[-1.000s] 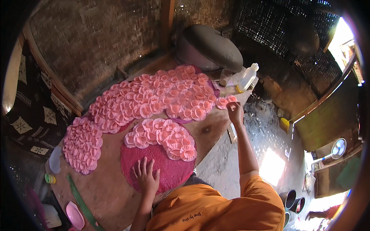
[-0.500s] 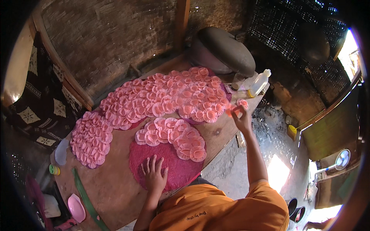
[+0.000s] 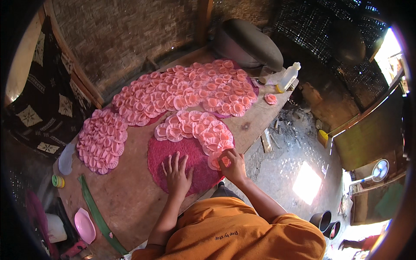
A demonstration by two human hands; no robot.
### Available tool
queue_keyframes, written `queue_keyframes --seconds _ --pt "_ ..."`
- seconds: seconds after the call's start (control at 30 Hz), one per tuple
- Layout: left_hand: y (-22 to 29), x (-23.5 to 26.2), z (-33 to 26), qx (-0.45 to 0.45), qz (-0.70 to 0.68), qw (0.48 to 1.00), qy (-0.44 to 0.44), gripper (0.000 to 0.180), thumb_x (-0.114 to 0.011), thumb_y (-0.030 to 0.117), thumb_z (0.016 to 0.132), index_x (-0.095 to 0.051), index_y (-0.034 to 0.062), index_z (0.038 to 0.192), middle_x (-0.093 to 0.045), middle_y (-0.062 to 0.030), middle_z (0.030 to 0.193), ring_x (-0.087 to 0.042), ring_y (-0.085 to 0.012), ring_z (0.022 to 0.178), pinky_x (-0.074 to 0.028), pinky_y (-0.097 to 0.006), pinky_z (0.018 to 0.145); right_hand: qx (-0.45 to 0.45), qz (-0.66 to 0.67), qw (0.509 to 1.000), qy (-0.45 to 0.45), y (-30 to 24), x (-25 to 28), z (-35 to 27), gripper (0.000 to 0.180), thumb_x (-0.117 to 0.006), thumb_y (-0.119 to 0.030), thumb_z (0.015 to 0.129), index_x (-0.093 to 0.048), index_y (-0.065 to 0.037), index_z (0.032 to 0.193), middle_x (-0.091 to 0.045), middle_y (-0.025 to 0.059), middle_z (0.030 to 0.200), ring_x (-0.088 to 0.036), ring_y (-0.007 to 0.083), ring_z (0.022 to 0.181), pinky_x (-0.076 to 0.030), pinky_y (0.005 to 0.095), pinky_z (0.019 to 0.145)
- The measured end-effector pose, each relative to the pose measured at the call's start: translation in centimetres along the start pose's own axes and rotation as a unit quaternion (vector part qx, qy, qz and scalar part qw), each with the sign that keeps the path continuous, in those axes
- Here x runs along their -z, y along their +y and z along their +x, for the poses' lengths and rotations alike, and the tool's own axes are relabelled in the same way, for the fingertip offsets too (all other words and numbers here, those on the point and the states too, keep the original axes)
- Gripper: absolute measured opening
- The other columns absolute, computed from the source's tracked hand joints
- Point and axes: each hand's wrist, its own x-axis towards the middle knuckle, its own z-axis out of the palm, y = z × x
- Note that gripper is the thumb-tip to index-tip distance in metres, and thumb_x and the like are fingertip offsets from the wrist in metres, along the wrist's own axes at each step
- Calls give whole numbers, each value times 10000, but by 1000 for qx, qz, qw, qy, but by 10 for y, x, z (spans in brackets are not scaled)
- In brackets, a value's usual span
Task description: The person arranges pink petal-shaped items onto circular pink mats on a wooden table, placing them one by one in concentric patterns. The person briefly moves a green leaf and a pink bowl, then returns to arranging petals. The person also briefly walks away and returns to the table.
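The left hand [image 3: 177, 177] lies spread on a magenta mat [image 3: 199, 170], gripping nothing — the right hand [image 3: 234, 167], fingers bent, touches a frilled pink cup [image 3: 212, 162] under its fingertips; whether pinched, I cannot tell.

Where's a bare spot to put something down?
The table has a big bare patch between the green strip and the red mat. A smaller one lies between the mat and the lone pink piece. It's crowded along the far side, where the big pink spread nears the pot, and on the mat, with the left hand and pink pieces.
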Motion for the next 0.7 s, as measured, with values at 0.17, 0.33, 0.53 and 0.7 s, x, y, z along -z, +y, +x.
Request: queue_keyframes --seconds 0.17,0.33,0.53,0.7 --pt "-3 -6 0 -1 -1 1000 5 515 -669 372 915 -575 205 1393 -422 -77 1559 -329 -368 1461 -158 -631 1205 6 -46 998 -31 3 2 -3 239 -786 -236 791 -708 -153 1000 -645 49 1057 -630 267 989 -412 424 898" --pt "-5 -9 0 -2 4 1000 8 504 -668 375 914 -584 209 1383 -434 -78 1551 -336 -370 1456 -164 -632 1205 4 -59 998 1 44 26 21 313 -852 -290 766 -719 -141 1007 -646 66 1087 -644 232 869 -423 422 857" --pt "0 -5 1 12 11 1000 -4 503 -666 376 914 -589 192 1375 -447 -84 1541 -336 -374 1454 -174 -628 1203 -233 -14 946 225 228 88 165 251 -757 -242 864 -750 -44 1018 -725 172 970 -701 292 840 -538 389 773" --pt "6 0 3 17 18 1000 2 463 -647 379 922 -609 194 1345 -477 -91 1508 -369 -381 1427 -190 -635 1195 -375 -84 908 165 318 93 226 456 -803 -454 747 -750 -146 1080 -723 174 1129 -691 345 1058 -544 424 899"
